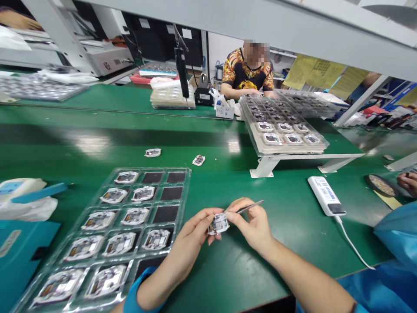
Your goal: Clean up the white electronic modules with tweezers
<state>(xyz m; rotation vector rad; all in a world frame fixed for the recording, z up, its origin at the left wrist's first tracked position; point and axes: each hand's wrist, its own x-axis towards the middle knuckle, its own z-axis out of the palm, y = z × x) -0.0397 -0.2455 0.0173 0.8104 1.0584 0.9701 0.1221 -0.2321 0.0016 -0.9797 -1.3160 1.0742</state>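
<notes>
My left hand pinches a small white electronic module between thumb and fingers, just above the green bench. My right hand is closed on metal tweezers, whose tips touch the top of the module. To the left of my hands lies a clear plastic tray with several of the same modules in its pockets and some pockets showing black.
Two loose modules lie farther back on the green conveyor. A raised stack of trays stands at the right. A white power bank with cable lies right of my hands. A person in a patterned shirt sits across; another hand shows at far right.
</notes>
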